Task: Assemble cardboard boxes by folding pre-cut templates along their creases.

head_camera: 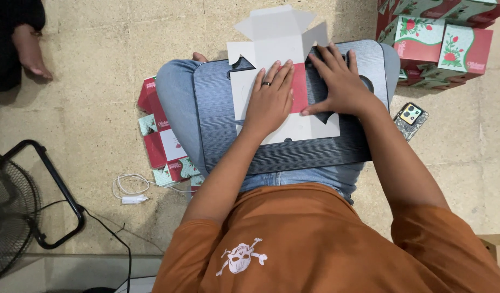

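A flat, unfolded cardboard box blank (277,38), white inside with a red panel, lies on a grey ribbed lap board (293,154) across my crossed legs. My left hand (269,100), a dark ring on one finger, presses flat on the middle of the blank, fingers together and pointing away. My right hand (342,81) lies flat beside it on the blank's right edge and the board, fingers spread. Neither hand grips anything.
A stack of flat red-and-green floral box blanks (160,138) lies on the floor at my left. Folded boxes (442,40) of the same print pile up at upper right. A phone (411,118), a white charger cable (131,190), a floor fan (11,211) and another person's hand (32,51) surround me.
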